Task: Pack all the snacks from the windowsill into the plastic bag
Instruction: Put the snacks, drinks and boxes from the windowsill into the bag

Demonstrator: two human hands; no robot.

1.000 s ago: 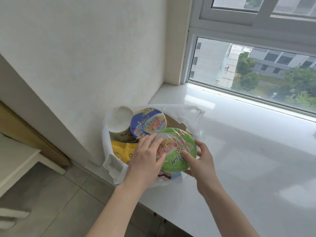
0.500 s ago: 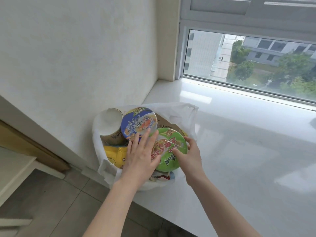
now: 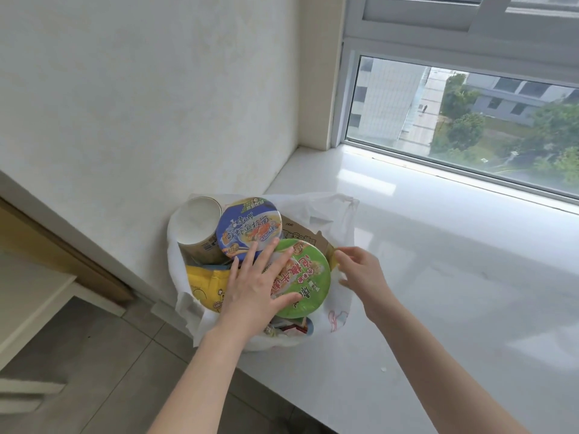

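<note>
Left hand [image 3: 255, 288]: flat, fingers spread wide, palm pressing on the green-lidded noodle bowl [image 3: 305, 281]; holding nothing. Right hand [image 3: 360, 272]: open, fingers loosely curled, gripping nothing, just off the bowl's far rim and touching or nearly touching the plastic bag [image 3: 326, 211]; cannot tell which.

Bowl sits at the top of the bag, tilted, lid up. Beyond your left fingertips: blue-lidded noodle bowl [image 3: 249, 227], then a paper cup [image 3: 197, 227]. Yellow snack packet [image 3: 206, 281] left of your left wrist.

Bag is full, standing at the windowsill [image 3: 438, 277] edge above the floor. Press straight down, gently. Take the bag rim with your right hand, lift it round the bowl. Keep the weight inboard.
</note>
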